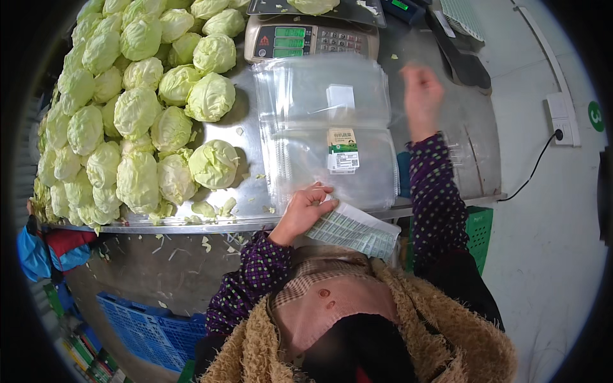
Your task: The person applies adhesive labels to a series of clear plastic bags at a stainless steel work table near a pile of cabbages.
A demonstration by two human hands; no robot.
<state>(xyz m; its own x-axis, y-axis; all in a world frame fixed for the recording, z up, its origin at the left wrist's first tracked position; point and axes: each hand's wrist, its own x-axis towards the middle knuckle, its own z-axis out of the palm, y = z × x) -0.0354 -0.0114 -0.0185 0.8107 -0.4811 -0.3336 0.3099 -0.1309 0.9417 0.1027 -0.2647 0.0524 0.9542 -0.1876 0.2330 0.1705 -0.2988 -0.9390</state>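
Observation:
My left hand (306, 210) grips a sheet of small printed labels (357, 230) between thumb and fingers, at the near edge of the table. The sheet hangs over that edge towards my apron. Just beyond lies a stack of clear plastic bags (325, 100), with a green and white printed label (343, 149) on the lower part and a blank white patch (341, 96) higher up. My right hand (423, 100) is to the right of the bags, blurred, with its fingers curled. Whether it holds anything is unclear.
Pale green cabbages (136, 112) are heaped on the left of the metal table (244, 186). Behind the bags stands a weighing scale (313, 40) with a lit display. A power cord (529, 177) runs to a wall socket. A blue plastic pallet (148, 330) is on the floor.

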